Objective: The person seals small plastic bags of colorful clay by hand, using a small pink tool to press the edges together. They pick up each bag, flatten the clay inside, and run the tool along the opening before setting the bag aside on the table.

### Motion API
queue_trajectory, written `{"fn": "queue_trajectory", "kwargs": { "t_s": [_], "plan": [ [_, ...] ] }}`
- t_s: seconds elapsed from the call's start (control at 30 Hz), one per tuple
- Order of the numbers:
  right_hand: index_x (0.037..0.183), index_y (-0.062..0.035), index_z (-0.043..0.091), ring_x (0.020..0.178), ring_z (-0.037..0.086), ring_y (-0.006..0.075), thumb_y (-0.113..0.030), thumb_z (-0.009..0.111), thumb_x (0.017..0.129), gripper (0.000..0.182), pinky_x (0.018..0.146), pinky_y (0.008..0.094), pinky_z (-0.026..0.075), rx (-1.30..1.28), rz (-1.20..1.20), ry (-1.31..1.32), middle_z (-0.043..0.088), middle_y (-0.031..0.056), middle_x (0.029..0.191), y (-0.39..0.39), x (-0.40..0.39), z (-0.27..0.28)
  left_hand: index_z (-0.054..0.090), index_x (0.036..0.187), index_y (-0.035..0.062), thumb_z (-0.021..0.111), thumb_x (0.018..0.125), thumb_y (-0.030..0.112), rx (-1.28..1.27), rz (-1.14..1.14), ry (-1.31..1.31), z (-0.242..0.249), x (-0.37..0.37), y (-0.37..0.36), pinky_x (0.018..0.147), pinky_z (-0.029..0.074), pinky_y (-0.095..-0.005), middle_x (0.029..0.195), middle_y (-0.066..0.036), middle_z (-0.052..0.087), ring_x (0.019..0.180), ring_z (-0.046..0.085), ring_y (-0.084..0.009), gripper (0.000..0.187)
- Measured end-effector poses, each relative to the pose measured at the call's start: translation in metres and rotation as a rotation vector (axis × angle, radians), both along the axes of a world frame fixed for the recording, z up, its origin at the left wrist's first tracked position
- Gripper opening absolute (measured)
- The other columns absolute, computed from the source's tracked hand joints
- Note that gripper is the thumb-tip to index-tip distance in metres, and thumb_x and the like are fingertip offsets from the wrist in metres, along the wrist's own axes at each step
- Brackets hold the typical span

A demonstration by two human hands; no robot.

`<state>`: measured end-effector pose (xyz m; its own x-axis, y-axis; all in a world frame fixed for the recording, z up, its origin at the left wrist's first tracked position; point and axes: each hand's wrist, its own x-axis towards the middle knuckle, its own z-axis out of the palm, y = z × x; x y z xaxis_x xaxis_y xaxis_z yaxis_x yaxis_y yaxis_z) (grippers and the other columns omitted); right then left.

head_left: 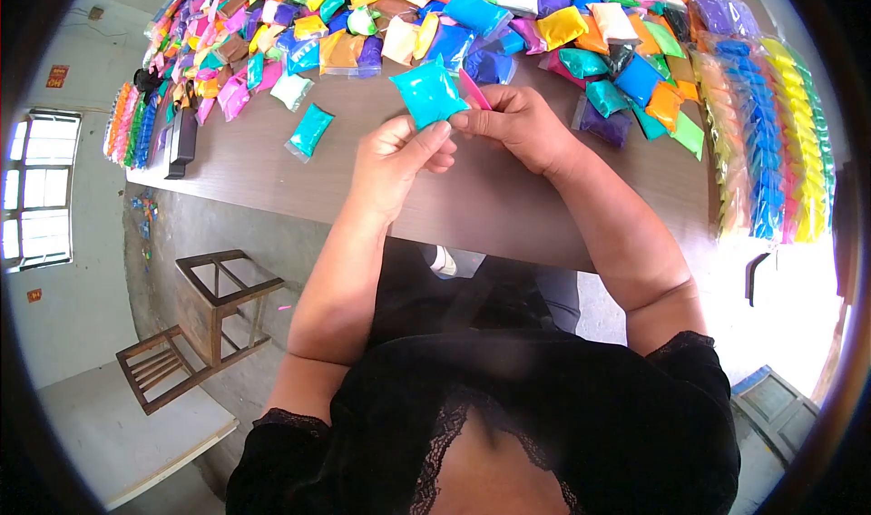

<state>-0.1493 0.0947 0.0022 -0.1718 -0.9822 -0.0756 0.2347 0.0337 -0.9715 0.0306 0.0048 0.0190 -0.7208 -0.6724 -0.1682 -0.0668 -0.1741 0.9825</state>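
Above the table, a shiny teal packet (426, 90) is held up, its lower edge pinched between the thumb and fingers of my left hand (399, 156). My right hand (522, 127) is closed beside it, with its thumb tip at the packet's lower right corner. A flat pink packet (473, 89) sticks up from the right-hand fingers, partly hidden behind the teal one. On the table to the left lies another teal packet (310, 131), apart from both hands.
A big heap of mixed-colour packets (363, 20) covers the table's far side. Long strips of blue packets (753, 134) and yellow packets (789, 134) lie at the right. A black device (181, 143) stands at the left edge. A wooden chair (204, 320) lies on the floor.
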Motion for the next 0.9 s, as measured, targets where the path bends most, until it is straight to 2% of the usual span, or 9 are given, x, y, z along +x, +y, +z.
{"fn": "queue_trajectory", "kwargs": {
  "t_s": [0.13, 0.27, 0.33, 0.37, 0.43, 0.57, 0.67, 0.73, 0.9],
  "plan": [
    [0.090, -0.0033, 0.070, 0.069, 0.053, 0.0055, -0.023, 0.074, 0.087, 0.020, 0.060, 0.0211, 0.041, 0.065, 0.013, 0.045, 0.063, -0.0002, 0.079, 0.001, -0.004, 0.005, 0.067, 0.101, -0.0010, 0.070, 0.091, 0.022, 0.089, -0.037, 0.051, -0.005, 0.001, -0.005, 0.067, 0.054, -0.0289, 0.088, -0.009, 0.069, 0.075, 0.066, -0.0159, 0.026],
    [0.089, -0.0037, 0.070, 0.067, 0.053, 0.0054, -0.024, 0.075, 0.087, 0.021, 0.058, 0.0205, 0.040, 0.014, -0.014, -0.003, 0.063, -0.0007, 0.077, 0.000, -0.001, 0.000, 0.066, 0.104, -0.0011, 0.069, 0.092, 0.024, 0.053, -0.060, -0.001, -0.004, 0.002, -0.008, 0.070, 0.055, -0.0303, 0.090, -0.009, 0.069, 0.079, 0.066, -0.0160, 0.028],
    [0.095, -0.0025, 0.072, 0.068, 0.054, 0.0068, -0.030, 0.077, 0.085, 0.030, 0.061, 0.0224, 0.043, 0.021, 0.029, 0.014, 0.064, -0.0001, 0.077, 0.001, -0.002, 0.003, 0.064, 0.109, -0.0009, 0.067, 0.093, 0.024, -0.137, -0.072, -0.027, -0.003, 0.000, -0.010, 0.074, 0.055, -0.0326, 0.095, -0.009, 0.069, 0.086, 0.066, -0.0171, 0.029],
    [0.095, -0.0025, 0.072, 0.068, 0.054, 0.0068, -0.030, 0.077, 0.085, 0.030, 0.061, 0.0224, 0.043, 0.021, 0.030, 0.012, 0.064, -0.0001, 0.077, 0.002, 0.000, 0.005, 0.064, 0.109, -0.0009, 0.067, 0.093, 0.024, -0.137, -0.071, -0.028, -0.003, -0.001, -0.009, 0.074, 0.055, -0.0326, 0.095, -0.009, 0.069, 0.086, 0.066, -0.0171, 0.029],
    [0.096, -0.0026, 0.072, 0.070, 0.055, 0.0069, -0.030, 0.076, 0.086, 0.030, 0.062, 0.0220, 0.043, 0.013, 0.049, 0.006, 0.064, 0.0003, 0.078, 0.002, 0.004, 0.008, 0.062, 0.112, 0.0004, 0.066, 0.094, 0.021, 0.219, -0.021, 0.256, 0.002, -0.007, -0.006, 0.080, 0.055, -0.0341, 0.100, -0.008, 0.069, 0.094, 0.066, -0.0176, 0.028],
    [0.097, -0.0024, 0.073, 0.070, 0.056, 0.0069, -0.028, 0.076, 0.086, 0.028, 0.063, 0.0225, 0.044, 0.194, 0.056, 0.022, 0.065, 0.0003, 0.078, 0.003, -0.003, 0.017, 0.062, 0.113, 0.0011, 0.065, 0.094, 0.019, 0.226, 0.021, 0.168, 0.006, -0.007, -0.008, 0.082, 0.055, -0.0356, 0.103, -0.007, 0.069, 0.095, 0.066, -0.0180, 0.026],
    [0.096, -0.0021, 0.073, 0.070, 0.056, 0.0069, -0.027, 0.076, 0.086, 0.027, 0.064, 0.0230, 0.045, 0.176, 0.088, -0.033, 0.065, 0.0003, 0.076, 0.001, -0.003, 0.005, 0.061, 0.115, 0.0016, 0.064, 0.094, 0.018, 0.145, -0.014, 0.088, 0.008, -0.008, -0.009, 0.083, 0.055, -0.0352, 0.104, -0.007, 0.068, 0.093, 0.067, -0.0170, 0.027],
    [0.095, -0.0019, 0.074, 0.069, 0.055, 0.0065, -0.030, 0.077, 0.085, 0.030, 0.063, 0.0232, 0.044, -0.032, 0.032, 0.038, 0.064, 0.0002, 0.074, -0.003, 0.003, -0.004, 0.061, 0.116, 0.0007, 0.065, 0.093, 0.014, 0.107, -0.008, 0.165, 0.007, -0.010, -0.009, 0.081, 0.055, -0.0333, 0.104, -0.008, 0.068, 0.093, 0.067, -0.0164, 0.027],
    [0.092, -0.0016, 0.074, 0.069, 0.053, 0.0059, -0.030, 0.077, 0.085, 0.029, 0.063, 0.0236, 0.044, 0.012, 0.053, 0.120, 0.062, -0.0013, 0.073, -0.001, -0.002, -0.002, 0.060, 0.117, -0.0009, 0.067, 0.091, 0.009, 0.180, 0.098, 0.213, 0.010, -0.014, -0.005, 0.082, 0.054, -0.0288, 0.104, -0.009, 0.069, 0.092, 0.066, -0.0148, 0.029]
  ]
}}
